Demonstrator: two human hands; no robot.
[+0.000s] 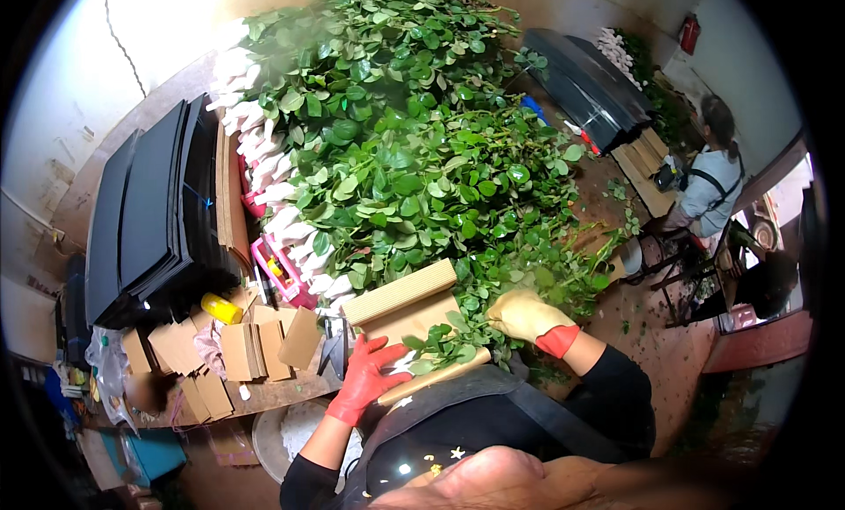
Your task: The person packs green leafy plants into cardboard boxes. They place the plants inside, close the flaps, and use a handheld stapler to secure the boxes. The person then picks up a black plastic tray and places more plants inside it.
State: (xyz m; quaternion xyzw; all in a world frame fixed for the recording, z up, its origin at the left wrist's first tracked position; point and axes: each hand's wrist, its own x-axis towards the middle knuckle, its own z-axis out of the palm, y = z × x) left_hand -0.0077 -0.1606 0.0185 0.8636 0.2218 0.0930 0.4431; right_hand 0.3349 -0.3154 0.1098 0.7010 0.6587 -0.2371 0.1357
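Spread over white-wrapped flower heads (403, 363) is my left hand (371, 376), in a red rubber glove, its fingers apart. These heads and their leafy stems (443, 351) lie on a sheet of corrugated cardboard (406, 322), whose far edge curls up in a ribbed flap (403, 292). The near edge (439, 376) of the cardboard rises against my apron. My right hand (528, 316), in a cream glove with a red cuff, is curled among leaves at the stem side; its fingertips are partly hidden. Beyond lies a large heap of leafy cut stems (422, 180), white-wrapped heads to the left.
Dark flat sheets (148, 213) are stacked at left. Small cardboard pieces (244, 351), a yellow container (221, 308), a pink basket (282, 272) and dark-handled shears (333, 351) lie on the table. Another person (709, 173) sits at right near a second dark stack (587, 81).
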